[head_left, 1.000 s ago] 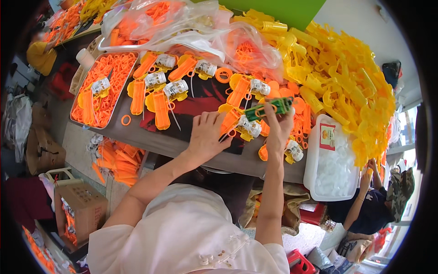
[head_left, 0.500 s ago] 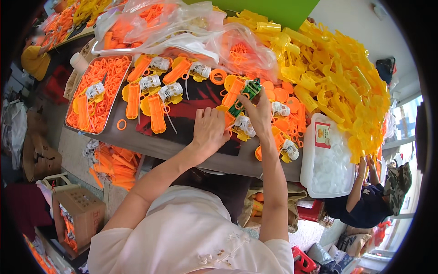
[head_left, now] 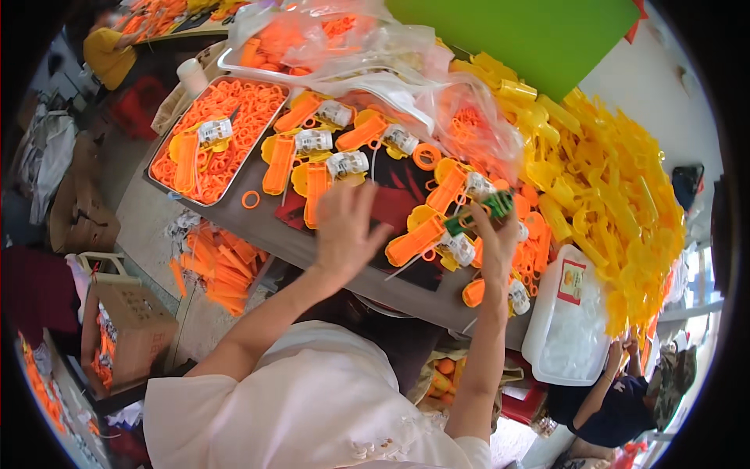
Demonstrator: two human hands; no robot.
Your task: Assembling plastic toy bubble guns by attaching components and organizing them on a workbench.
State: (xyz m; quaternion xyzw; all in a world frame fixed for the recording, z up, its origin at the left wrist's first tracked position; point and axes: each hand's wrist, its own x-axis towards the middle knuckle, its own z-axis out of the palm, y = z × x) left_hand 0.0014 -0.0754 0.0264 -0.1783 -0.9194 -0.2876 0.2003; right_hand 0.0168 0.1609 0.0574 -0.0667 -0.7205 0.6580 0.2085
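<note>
The right hand (head_left: 494, 238) is closed around the green tool (head_left: 498, 205), which lies across the near unit's far end; whether they touch is hidden. The left hand (head_left: 344, 233) is blurred, its fingers spread, and appears to hold nothing.

Half a second ago the left hand was at the near unit (head_left: 414, 241); now it is off to the left of the grip, and the unit lies unheld on the table (head_left: 234, 216), just left of the tool, with a pale strip (head_left: 405, 266) sticking out toward the person. That suggests the handling of this unit is paused or finished, though I cannot tell whether the tool has cut anything.

A second unit (head_left: 447, 187) lies just beyond the tool, crowding that side. Nearer the person, another (head_left: 474, 293) sits partly behind the right wrist. More units (head_left: 316, 187) stand beyond the left hand, partly covered by it.

The freest room is left of the near unit, between the hands, and along the table's front edge, toward the person. Farther right of the grip, the tub (head_left: 544, 316) and the yellow heap (head_left: 617, 187) close things off; well left, the tray's rim (head_left: 251, 150) bounds the units.
</note>
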